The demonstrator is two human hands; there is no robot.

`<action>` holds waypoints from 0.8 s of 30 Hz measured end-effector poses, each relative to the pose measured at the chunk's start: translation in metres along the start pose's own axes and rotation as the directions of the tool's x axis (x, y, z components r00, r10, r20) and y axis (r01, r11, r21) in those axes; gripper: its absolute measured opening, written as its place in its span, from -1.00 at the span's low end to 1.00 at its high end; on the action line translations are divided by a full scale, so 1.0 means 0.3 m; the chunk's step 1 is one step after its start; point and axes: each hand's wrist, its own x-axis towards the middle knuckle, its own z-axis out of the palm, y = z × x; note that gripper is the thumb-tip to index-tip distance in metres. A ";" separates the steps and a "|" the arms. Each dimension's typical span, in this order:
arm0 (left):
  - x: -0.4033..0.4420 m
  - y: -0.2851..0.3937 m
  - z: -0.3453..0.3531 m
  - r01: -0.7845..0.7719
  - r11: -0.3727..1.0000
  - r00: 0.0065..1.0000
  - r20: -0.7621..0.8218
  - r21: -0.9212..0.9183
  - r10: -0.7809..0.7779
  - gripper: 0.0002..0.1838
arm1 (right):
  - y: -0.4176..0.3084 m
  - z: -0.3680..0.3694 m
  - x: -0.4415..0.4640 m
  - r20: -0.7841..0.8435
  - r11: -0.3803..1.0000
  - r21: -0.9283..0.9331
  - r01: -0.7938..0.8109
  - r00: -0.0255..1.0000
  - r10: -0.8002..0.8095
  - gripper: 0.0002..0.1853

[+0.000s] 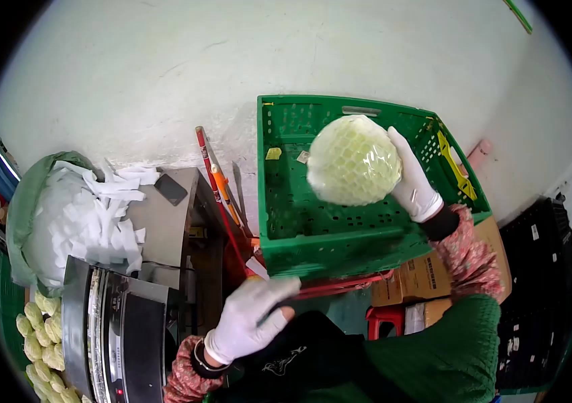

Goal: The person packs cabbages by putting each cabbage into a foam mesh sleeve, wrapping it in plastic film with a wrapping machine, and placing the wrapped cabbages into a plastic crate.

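My right hand (412,176), in a white glove, grips a round pale-green item (353,161) from its right side. White foam netting and shiny clear film cover it, so I cannot tell which fruit or vegetable it is. It is held over the green plastic crate (373,250); whether it touches the bottom is unclear. My left hand (249,319), also gloved with a bare thumb tip, is in front of my body below the crate's near left corner. Its fingers stretch out to the right, slightly blurred, and it holds nothing.
At left, white foam strips (101,221) spill from a green bag (34,195) beside a phone (170,190). A black machine (141,336) and several wrapped green vegetables (47,329) are nearer. Red poles (215,181) lean by the wall. Cardboard boxes (427,275) and black crates (535,289) stand right.
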 end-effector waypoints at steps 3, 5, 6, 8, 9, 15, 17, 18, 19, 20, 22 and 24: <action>0.058 0.040 0.087 -0.064 0.998 0.988 0.141 -0.004 0.064 -0.64 | -0.007 -0.143 0.100 -0.078 0.980 -0.173 -0.103 0.993 0.090 -0.42; 0.090 0.098 0.082 -0.102 0.989 0.949 0.307 0.109 0.064 -0.59 | 0.082 -0.195 0.146 -0.146 0.913 -0.362 -0.188 0.979 0.144 -0.39; 0.129 0.088 0.100 -0.168 0.973 0.955 0.271 0.159 0.121 -0.57 | 0.085 -0.197 0.209 -0.132 0.894 -0.412 -0.177 0.982 0.134 -0.36; 0.166 0.155 0.112 -0.196 0.965 0.933 0.337 0.173 0.129 -0.54 | 0.180 -0.211 0.253 -0.101 0.847 -0.472 -0.244 0.969 0.223 -0.35; 0.198 0.197 0.102 -0.200 0.967 0.904 0.411 0.158 0.120 -0.52 | 0.241 -0.205 0.275 -0.077 0.835 -0.493 -0.246 0.968 0.240 -0.34; 0.133 0.337 0.047 -0.327 0.833 0.912 -0.081 0.446 0.402 -0.60 | 0.432 -0.155 0.298 0.228 0.817 -0.315 -0.483 0.797 0.559 -0.44; 0.079 0.366 0.010 -0.224 0.789 0.895 -0.200 0.573 0.400 -0.63 | 0.405 -0.127 0.269 0.182 0.705 -0.501 -0.502 0.735 0.653 -0.43; 0.036 0.373 -0.024 -0.171 0.774 0.900 -0.223 0.609 0.375 -0.65 | 0.352 -0.104 0.286 0.308 0.648 -0.665 -0.371 0.654 0.691 -0.37; -0.020 0.382 -0.051 -0.130 0.767 0.896 -0.258 0.629 0.363 -0.65 | 0.332 -0.081 0.307 0.290 0.456 -0.882 -0.115 0.631 0.719 -0.32; -0.077 0.387 -0.078 -0.087 0.759 0.890 -0.292 0.646 0.350 -0.65 | 0.296 -0.063 0.317 0.181 0.329 -0.939 -0.099 0.670 0.720 -0.37; -0.200 0.409 -0.119 -0.018 0.707 0.882 -0.322 0.707 0.344 -0.63 | 0.239 0.063 0.301 0.334 0.057 -0.937 0.345 0.834 0.439 -0.53; -0.319 0.447 -0.192 0.014 0.633 0.877 -0.314 0.774 0.364 -0.59 | 0.210 0.309 0.194 0.402 0.003 -0.915 0.404 0.908 0.116 -0.66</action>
